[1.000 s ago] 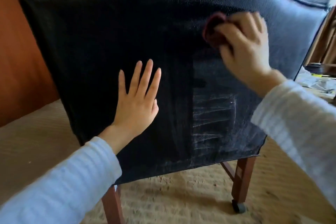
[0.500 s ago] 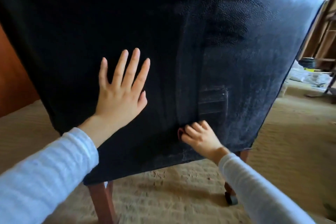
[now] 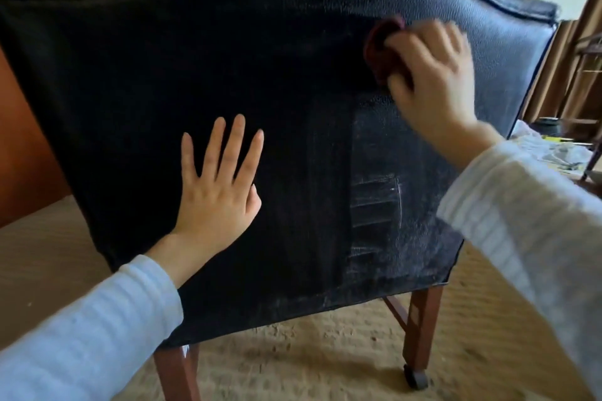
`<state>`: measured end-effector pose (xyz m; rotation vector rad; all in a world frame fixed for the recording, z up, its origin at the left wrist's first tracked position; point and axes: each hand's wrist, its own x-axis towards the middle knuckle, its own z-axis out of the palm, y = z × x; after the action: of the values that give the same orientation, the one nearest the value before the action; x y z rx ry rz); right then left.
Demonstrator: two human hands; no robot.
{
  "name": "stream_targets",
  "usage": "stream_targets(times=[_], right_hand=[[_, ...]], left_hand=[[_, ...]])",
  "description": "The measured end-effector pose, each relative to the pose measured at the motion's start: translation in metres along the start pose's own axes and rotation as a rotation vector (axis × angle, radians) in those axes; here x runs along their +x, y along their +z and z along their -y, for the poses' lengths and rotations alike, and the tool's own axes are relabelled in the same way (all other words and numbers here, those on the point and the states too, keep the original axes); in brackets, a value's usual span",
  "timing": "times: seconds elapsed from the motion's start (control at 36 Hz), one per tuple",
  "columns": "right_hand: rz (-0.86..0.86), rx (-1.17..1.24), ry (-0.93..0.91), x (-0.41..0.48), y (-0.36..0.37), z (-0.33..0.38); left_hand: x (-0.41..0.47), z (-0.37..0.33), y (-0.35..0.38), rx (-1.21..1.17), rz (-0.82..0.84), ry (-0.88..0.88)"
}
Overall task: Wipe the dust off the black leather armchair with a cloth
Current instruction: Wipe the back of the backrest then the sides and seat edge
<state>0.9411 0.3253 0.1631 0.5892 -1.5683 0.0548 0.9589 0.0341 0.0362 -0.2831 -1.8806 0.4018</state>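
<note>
The armchair (image 3: 228, 42) fills most of my view — I'm facing its black leather back, which stands on a tan carpet (image 3: 309, 361) with brown wooden legs (image 3: 420, 332) showing below. Pale dust streaks mark the lower right of the leather. My left hand (image 3: 218, 195) lies flat against the middle of the back, fingers spread. My right hand (image 3: 433, 81), blurred, sits high on the right — its fingers clamped on a dark red cloth (image 3: 381, 45) pressed to the leather.

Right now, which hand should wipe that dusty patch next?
The right hand: it holds the red cloth just above the dusty patch. The left hand lies flat, empty, on the armchair.
</note>
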Motion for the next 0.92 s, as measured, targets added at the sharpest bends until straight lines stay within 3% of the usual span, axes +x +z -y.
stream_targets(times=[0.14,0.31,0.5,0.56,0.69,0.92], right_hand=[[-0.043,-0.044,0.006,0.020,0.022,-0.003],[0.051,-0.039,-0.186,-0.097,0.048,0.032],[0.693,0.032,-0.371,-0.322,0.055,0.088],[0.778,0.062,-0.428,-0.347,0.045,0.098],[0.557,0.291,-0.376,-0.296,0.027,0.081],[0.255,-0.012,-0.280,-0.093,0.006,0.007]], left_hand=[[0.000,0.000,0.004,-0.008,-0.030,0.003],[0.000,-0.004,0.007,-0.051,-0.044,-0.016],[-0.002,-0.002,0.015,-0.011,-0.064,-0.008],[-0.003,0.000,0.017,0.001,-0.056,-0.008],[-0.001,-0.003,0.012,-0.011,-0.038,-0.021],[0.004,-0.024,0.008,-0.101,0.000,-0.106]])
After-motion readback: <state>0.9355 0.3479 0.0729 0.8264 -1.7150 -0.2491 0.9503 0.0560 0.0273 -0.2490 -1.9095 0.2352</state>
